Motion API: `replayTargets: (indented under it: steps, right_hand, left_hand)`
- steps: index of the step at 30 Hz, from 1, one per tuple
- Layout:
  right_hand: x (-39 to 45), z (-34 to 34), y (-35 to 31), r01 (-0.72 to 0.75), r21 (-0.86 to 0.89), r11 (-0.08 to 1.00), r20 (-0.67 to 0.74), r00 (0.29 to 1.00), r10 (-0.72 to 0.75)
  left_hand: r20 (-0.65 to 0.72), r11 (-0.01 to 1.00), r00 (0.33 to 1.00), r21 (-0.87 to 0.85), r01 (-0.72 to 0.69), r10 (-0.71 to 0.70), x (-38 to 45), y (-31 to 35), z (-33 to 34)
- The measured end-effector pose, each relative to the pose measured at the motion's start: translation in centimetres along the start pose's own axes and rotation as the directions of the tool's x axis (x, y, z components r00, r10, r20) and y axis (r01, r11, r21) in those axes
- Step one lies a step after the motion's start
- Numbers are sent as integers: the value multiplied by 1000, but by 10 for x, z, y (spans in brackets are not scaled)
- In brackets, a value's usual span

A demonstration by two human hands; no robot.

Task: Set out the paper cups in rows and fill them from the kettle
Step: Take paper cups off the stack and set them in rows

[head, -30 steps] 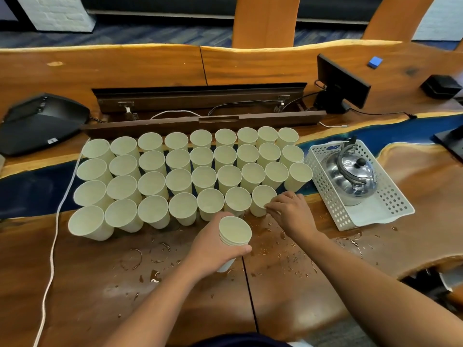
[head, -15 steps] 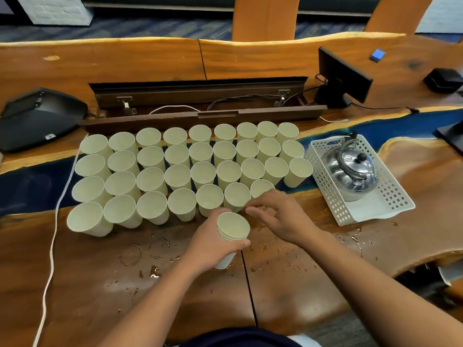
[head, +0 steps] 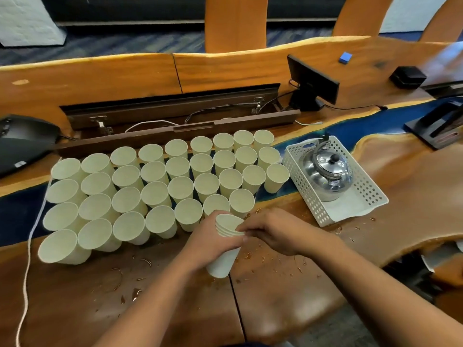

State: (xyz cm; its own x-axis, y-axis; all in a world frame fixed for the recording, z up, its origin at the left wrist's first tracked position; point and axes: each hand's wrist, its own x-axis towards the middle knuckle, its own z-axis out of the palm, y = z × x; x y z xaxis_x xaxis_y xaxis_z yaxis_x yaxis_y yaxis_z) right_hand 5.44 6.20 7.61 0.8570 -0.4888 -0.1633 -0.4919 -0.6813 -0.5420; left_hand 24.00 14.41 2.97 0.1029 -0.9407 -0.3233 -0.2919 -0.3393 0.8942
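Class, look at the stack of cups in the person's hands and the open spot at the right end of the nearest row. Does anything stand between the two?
Nothing visible does. The stack of cups is held just in front of the nearest row, and the bare table right of the row's last cup shows only small water drops. The basket lies further right.

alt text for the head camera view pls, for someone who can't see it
A person's left hand grips a stack of paper cups while the right hand pinches the top rim, in front of rows of cups on a wooden table. A steel kettle sits in a white basket to the right.
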Motion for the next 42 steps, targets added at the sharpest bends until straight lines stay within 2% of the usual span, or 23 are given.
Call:
replayTargets:
  steps: [11, 16, 18, 20, 22, 24, 27, 32, 42]
  right_hand:
    - [-16, -15, 18, 77, -50, 996, -100, 992, -82]
    - [-23, -26, 25, 21, 16, 1000, -191, 981, -17]
    - [-25, -34, 27, 45, 18, 999, -296, 954, -37]
    - [-29, -44, 32, 25, 41, 999, -449, 894, -4]
    - [-36, -54, 41, -28, 42, 999, -572, 819, 47]
    - [-39, -54, 54, -115, 3, 993, -633, 768, 91]
    - [-34, -32, 79, -246, -47, 968, -584, 793, 173]
    - [-26, 23, 103, -245, -104, 964, -449, 876, 174]
    - [-3, 41, 115, -303, -46, 952, -452, 856, 250]
  left_hand:
    - [55, 997, 998, -79, -13, 17, 10, 10, 23]
    - [122, 998, 991, -36, -59, 63, 13, 12, 28]
    - [96, 998, 994, -21, -54, 56, 14, 13, 29]
    - [63, 1000, 998, 2, -32, 31, 16, 12, 28]
    - [31, 1000, 1000, 17, -3, 2, 18, 6, 27]
    - [14, 1000, 1000, 17, 20, -21, 20, 1, 25]
    - [19, 999, 999, 25, 35, -36, 19, -2, 29]
    - [41, 999, 998, 27, 39, -40, 13, 2, 36]
    - [58, 995, 996, 83, 58, -63, 5, -8, 36]
